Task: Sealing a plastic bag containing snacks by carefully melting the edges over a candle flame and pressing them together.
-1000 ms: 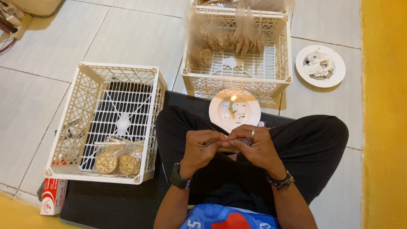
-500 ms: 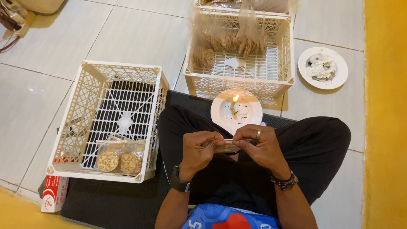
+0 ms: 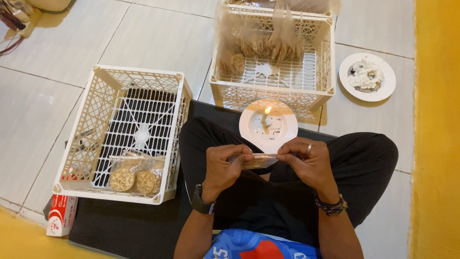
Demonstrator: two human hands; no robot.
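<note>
Both hands hold a small clear plastic packet of crackers [image 3: 258, 160] over my lap. My left hand [image 3: 225, 165] pinches its left end and my right hand [image 3: 306, 163] pinches its right end, a ring on one finger. Just beyond the packet stands a white plate [image 3: 282, 136] with a short lit candle [image 3: 266, 117] on it. A white plastic crate [image 3: 96, 134] at my left holds a few sealed cracker packets [image 3: 134, 178]. A second white crate [image 3: 316, 96] ahead holds several round crackers in clear bags [image 3: 261, 48].
I sit cross-legged on a black mat [image 3: 134, 225] on a pale tiled floor. A white plate with scraps [image 3: 367, 76] lies at the right. A red and white box [image 3: 62, 216] lies beside the left crate. A yellow strip [image 3: 436, 129] runs along the right.
My hands have kept the packet between them and shifted slightly. The view has moved a little; nothing else has changed.
</note>
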